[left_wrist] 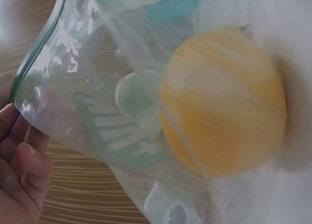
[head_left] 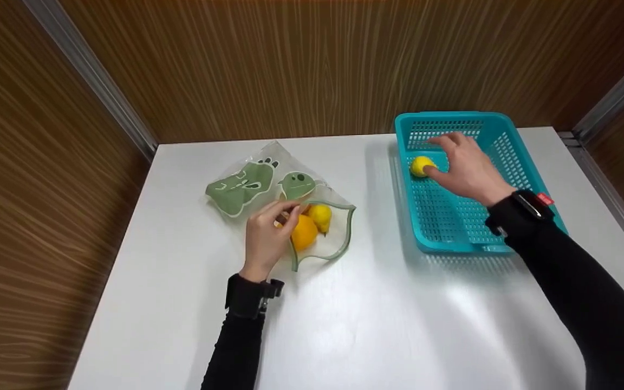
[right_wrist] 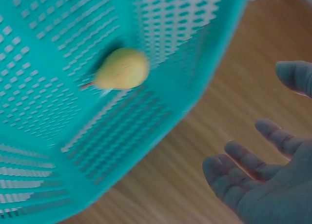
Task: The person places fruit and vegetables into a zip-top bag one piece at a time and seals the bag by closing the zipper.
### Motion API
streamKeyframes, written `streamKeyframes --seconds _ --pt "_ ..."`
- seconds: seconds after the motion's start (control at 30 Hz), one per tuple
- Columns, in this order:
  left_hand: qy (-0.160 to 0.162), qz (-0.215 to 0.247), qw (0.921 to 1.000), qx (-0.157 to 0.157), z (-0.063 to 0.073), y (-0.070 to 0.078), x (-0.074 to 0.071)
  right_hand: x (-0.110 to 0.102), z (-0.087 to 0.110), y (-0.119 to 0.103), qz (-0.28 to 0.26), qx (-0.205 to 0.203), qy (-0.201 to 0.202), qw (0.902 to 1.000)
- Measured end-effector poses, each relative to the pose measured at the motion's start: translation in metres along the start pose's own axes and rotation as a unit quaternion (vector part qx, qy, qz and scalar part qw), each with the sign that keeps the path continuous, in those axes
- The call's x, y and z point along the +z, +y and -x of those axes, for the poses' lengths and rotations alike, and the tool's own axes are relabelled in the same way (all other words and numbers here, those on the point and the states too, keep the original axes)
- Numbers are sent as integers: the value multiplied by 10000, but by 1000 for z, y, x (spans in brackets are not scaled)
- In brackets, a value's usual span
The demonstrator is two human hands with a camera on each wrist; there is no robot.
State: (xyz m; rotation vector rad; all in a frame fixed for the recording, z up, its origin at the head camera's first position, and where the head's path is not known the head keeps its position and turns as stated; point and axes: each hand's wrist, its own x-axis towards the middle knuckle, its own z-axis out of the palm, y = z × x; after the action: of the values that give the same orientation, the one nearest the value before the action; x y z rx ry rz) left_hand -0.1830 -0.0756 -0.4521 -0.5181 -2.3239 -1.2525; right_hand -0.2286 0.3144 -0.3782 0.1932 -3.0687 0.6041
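My left hand (head_left: 268, 235) pinches the green-edged rim of a clear zip bag (head_left: 241, 189) printed with green cartoon shapes. The bag lies on the white table with its mouth facing me and held apart. Inside it are an orange (head_left: 304, 233) and a yellow pear (head_left: 320, 215); through the film in the left wrist view, the orange (left_wrist: 222, 104) looks large. Over the teal basket (head_left: 453, 115), my right hand (head_left: 469, 168) has its fingers spread and nothing in them. Another yellow pear (right_wrist: 122, 69), its stem showing, lies on the basket's floor by the left wall, close to my right thumb.
The basket stands at the back right of the white table (head_left: 333, 336), with a small red tag (head_left: 545, 199) on its right rim. Wood-patterned panels (head_left: 290, 65) rise behind the table and at both sides.
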Motion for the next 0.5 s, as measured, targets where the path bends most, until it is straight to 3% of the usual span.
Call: streamKeyframes --seconds 0.27,0.5 --pt "-54 -36 10000 -46 1 0 2 9 -31 37 663 270 -702 9950" --pt "-21 -82 10000 -7 1 0 -1 27 -53 47 954 231 -1235 9875"
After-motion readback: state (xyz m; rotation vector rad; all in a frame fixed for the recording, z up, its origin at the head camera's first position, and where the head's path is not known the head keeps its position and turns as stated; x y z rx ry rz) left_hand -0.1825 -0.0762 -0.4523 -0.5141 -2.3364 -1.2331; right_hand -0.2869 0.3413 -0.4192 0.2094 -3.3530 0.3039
